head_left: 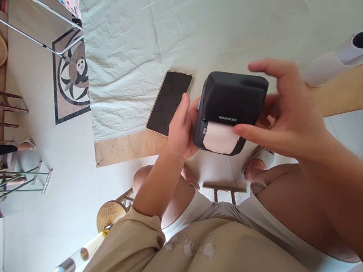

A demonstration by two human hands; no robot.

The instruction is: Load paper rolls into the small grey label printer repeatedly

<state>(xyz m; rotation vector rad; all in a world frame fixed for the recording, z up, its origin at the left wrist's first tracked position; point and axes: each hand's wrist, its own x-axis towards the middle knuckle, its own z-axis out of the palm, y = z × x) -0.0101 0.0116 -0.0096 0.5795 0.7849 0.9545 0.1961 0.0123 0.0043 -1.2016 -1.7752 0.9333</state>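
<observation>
printer (230, 100) slot faces wearer | left hand (182, 130) clasps side | right hand (290, 112) grips other

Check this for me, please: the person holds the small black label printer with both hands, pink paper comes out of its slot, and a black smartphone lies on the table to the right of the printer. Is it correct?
Not fully. In the head view the black smartphone lies to the left of the small black label printer, not to the right. The rest stands: the left hand and the right hand hold the printer, and pink paper comes out of its slot.
</observation>
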